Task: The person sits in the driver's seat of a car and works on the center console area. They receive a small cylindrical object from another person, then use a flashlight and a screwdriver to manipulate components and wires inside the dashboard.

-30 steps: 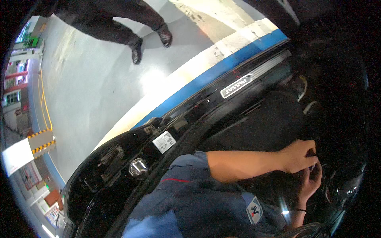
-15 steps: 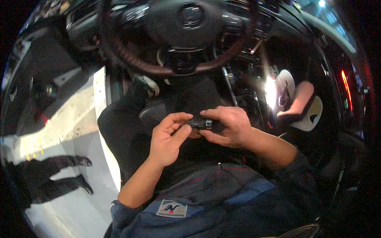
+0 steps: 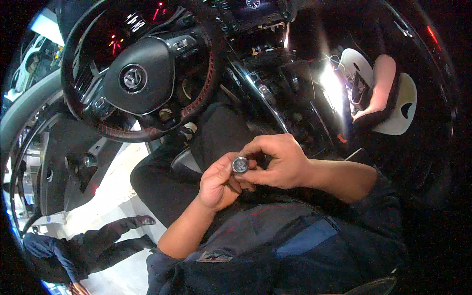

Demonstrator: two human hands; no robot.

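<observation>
I sit behind a black steering wheel (image 3: 167,59). Over my dark-trousered lap, my right hand (image 3: 275,160) is closed on a small dark cylindrical item with a round chrome end (image 3: 240,165), turned up toward me. My left hand (image 3: 219,184) grips the same item from the left, its fingers partly hidden behind it and my right hand. Both hands are close together, below and right of the wheel rim, beside the glossy centre console (image 3: 260,88).
The driver's door (image 3: 69,162) stands open at left; a person in dark clothes (image 3: 108,236) stands outside. The instrument display (image 3: 137,24) shows red needles. On the passenger side are a bright light (image 3: 332,83), pale curved objects (image 3: 400,108) and a pinkish elongated shape (image 3: 382,81), unclear what.
My view has swung from the door sill to the steering wheel and console. Since half a second ago, the held item has turned so its chrome end faces up, and my left hand sits lower.
</observation>
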